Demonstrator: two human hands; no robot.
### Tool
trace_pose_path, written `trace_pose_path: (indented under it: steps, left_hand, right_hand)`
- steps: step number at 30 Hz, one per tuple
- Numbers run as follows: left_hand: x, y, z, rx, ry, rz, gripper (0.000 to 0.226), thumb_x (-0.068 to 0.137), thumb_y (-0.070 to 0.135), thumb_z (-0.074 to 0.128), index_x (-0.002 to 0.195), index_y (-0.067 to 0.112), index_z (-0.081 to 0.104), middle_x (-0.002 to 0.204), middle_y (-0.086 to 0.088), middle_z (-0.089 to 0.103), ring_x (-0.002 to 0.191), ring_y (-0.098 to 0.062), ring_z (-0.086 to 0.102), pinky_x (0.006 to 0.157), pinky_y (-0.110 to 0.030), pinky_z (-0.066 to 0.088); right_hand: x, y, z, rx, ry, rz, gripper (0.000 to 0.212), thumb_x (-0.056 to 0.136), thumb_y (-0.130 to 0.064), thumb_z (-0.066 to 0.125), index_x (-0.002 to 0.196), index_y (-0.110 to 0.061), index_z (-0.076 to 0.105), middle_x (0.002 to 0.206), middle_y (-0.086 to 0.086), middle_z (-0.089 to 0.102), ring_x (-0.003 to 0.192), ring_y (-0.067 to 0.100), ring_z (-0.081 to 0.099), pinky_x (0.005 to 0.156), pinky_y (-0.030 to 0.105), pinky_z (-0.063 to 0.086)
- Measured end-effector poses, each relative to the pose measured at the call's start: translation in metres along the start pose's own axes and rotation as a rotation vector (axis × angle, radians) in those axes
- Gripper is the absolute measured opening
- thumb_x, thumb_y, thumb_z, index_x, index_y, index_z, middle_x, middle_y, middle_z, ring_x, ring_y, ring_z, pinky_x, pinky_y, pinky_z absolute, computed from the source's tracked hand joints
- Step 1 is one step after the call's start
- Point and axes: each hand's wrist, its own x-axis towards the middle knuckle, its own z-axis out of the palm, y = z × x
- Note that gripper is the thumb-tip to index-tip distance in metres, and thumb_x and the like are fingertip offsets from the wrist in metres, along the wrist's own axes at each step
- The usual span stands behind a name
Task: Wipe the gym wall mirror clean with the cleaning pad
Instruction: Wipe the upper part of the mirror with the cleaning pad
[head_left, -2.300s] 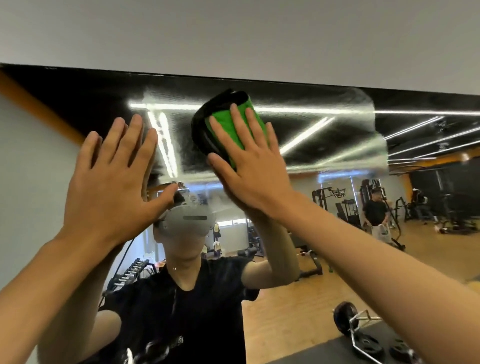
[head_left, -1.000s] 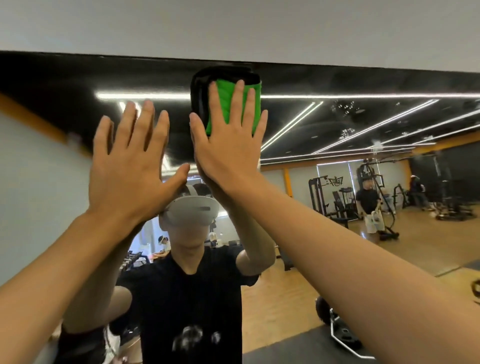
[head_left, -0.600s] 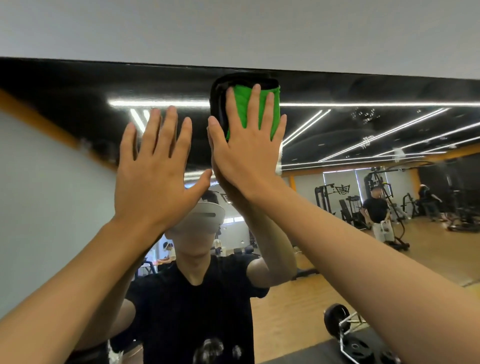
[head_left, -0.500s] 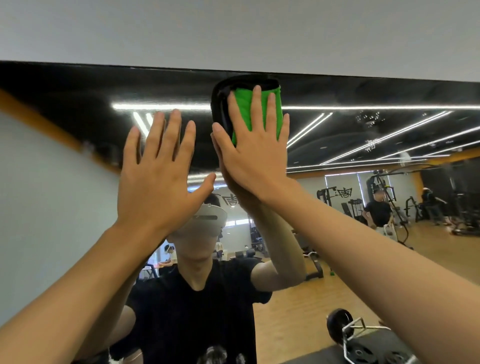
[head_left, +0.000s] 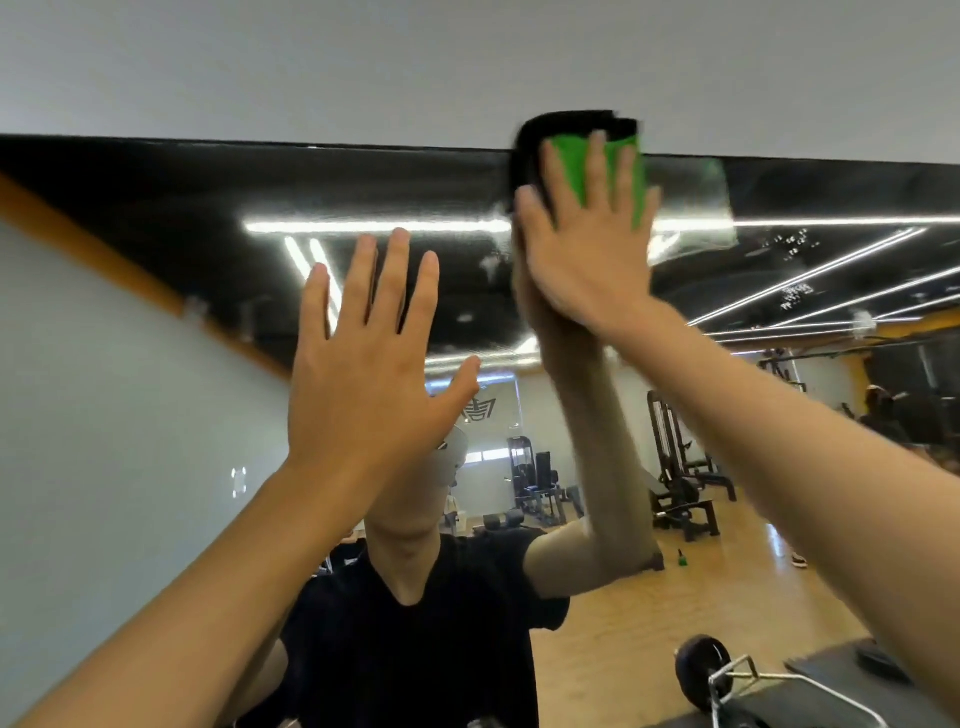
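The wall mirror (head_left: 156, 249) takes up most of what I can see, its top edge running level just above the raised right hand, with a plain pale wall (head_left: 363, 62) over it. In the glass a gym shows: a wooden floor, weight machines (head_left: 680, 467) well below and to the right of the right hand, long ceiling light strips (head_left: 374, 226) at about its fingertip height, and a barbell plate (head_left: 701, 670) low on the right. The person's own reflection, in a black shirt, stands under both arms.

To the right of the right hand a hazy, streaked patch (head_left: 696, 208) lies on the glass, reaching up to the mirror's top edge.

The left hand (head_left: 363, 374) is lower and to the left, apart from the right one, palm toward the mirror, fingers straight and spread, thumb out to the side; I cannot tell whether it touches the glass.

The right hand (head_left: 587, 249) is flat, fingers straight and slightly fanned, pressing the cleaning pad (head_left: 571, 150) against the mirror. The pad sits under the fingers, its long axis upright, green face outward with a black border on the left and top. Its upper end overlaps the mirror's top edge onto the wall.
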Motion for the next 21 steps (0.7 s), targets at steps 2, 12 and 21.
trace_pose_path:
  steps: [2,12,21]
  left_hand:
    - [0.0,-0.001,0.001,0.004,0.005,0.003,0.09,0.101,0.073,0.015,0.17,0.015,0.016,0.177,-0.013,0.009,0.164,-0.031,0.005,0.13,-0.06,0.011]
    - [-0.001,-0.001,0.002,0.005,0.01,-0.001,0.089,0.101,0.072,0.016,0.169,0.015,0.018,0.177,-0.013,0.011,0.164,-0.032,0.006,0.13,-0.059,0.009]
    - [-0.001,0.001,0.0,-0.012,0.021,-0.01,0.089,0.101,0.072,0.018,0.169,0.015,0.019,0.176,-0.013,0.012,0.163,-0.031,0.007,0.13,-0.059,0.01]
  right_hand:
    - [-0.014,-0.027,0.008,0.012,0.001,-0.163,0.061,0.107,-0.06,0.021,0.164,-0.042,0.011,0.175,0.003,-0.005,0.16,0.027,-0.011,0.124,0.052,-0.013]
    - [0.03,0.125,-0.033,-0.046,-0.023,0.136,0.062,0.108,-0.058,0.021,0.166,-0.036,0.012,0.175,0.005,-0.002,0.16,0.028,-0.007,0.127,0.06,-0.004]
    - [-0.024,-0.013,0.006,0.008,0.008,-0.158,0.063,0.105,-0.059,0.023,0.164,-0.038,0.017,0.175,0.005,-0.001,0.16,0.029,-0.007,0.127,0.05,-0.009]
